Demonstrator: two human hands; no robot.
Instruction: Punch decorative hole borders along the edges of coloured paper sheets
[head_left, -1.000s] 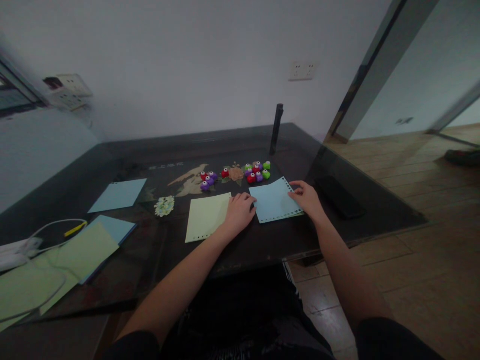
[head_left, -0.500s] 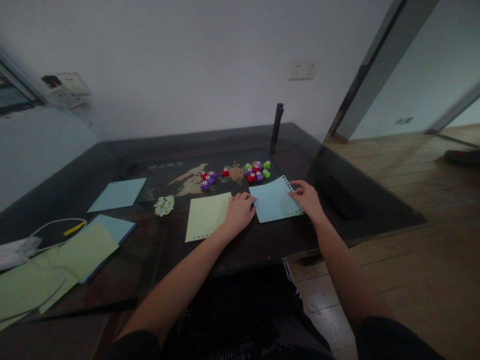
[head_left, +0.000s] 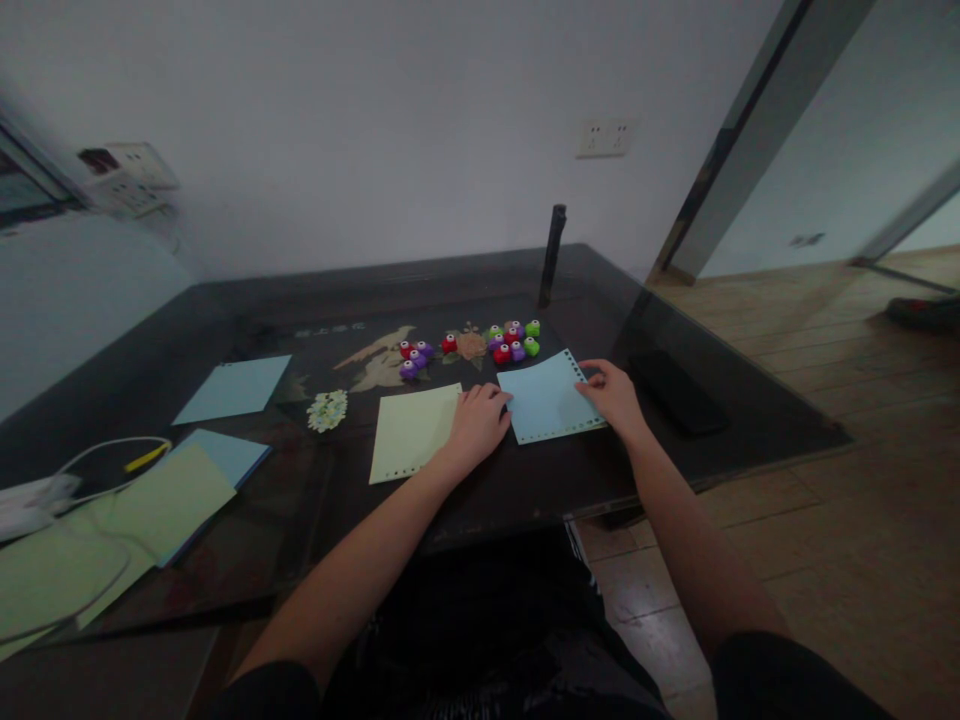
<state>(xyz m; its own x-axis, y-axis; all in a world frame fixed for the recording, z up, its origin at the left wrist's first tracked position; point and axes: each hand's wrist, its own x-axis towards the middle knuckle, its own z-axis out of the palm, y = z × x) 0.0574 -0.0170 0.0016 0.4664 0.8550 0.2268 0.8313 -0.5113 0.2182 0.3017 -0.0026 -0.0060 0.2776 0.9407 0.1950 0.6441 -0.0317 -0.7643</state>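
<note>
A pale blue sheet [head_left: 551, 402] with punched holes along its right and lower edges lies on the dark table before me. My right hand [head_left: 609, 392] pinches its right edge between thumb and fingers. My left hand [head_left: 482, 418] rests with its palm over the right part of a pale green sheet [head_left: 409, 435], its thumb reaching the blue sheet's left edge. Just behind the blue sheet sits a cluster of red, purple and green beads with eye-like spots [head_left: 516, 352]. More red and purple beads [head_left: 411, 368] lie behind the green sheet.
At the left are another blue sheet [head_left: 234, 390], overlapping green sheets [head_left: 169, 500], a white cable and a white plug block [head_left: 34, 508]. A flower-shaped piece [head_left: 327, 411] lies left of centre. A black phone-like object [head_left: 679, 395] is at the right; a black stick [head_left: 553, 255] stands behind.
</note>
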